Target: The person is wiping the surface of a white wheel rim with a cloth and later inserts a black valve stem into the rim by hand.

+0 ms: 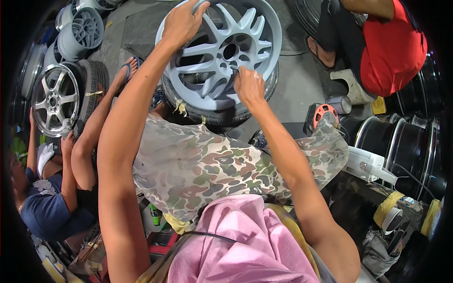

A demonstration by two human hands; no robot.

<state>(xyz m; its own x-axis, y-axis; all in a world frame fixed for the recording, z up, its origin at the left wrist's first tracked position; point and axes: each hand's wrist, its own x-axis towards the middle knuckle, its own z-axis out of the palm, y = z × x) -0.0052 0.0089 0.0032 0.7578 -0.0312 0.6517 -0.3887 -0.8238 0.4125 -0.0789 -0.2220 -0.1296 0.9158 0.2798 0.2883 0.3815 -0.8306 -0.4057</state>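
A grey multi-spoke alloy wheel rim [216, 49], matt like primer, leans face-up on a tyre [216, 116] lying on the floor before me. My left hand [184, 23] grips the rim's outer lip at the upper left, thumb over the edge. Down at the hub, my right hand [250, 86] has its fingers pinched at a lug hole. A small dark grey piece [234, 68] shows at those fingertips; what it is cannot be made out. Strips of yellowish masking tape [180, 107] hang from the tyre's near side.
At left, a person in dark blue [56, 201] holds a polished six-spoke wheel [53, 102] beside a tyre [92, 85]. Grey rims [83, 32] stand behind. At right are a person in red [391, 53], a metal can [339, 103], an orange reel [324, 115] and black wheel barrels [377, 141].
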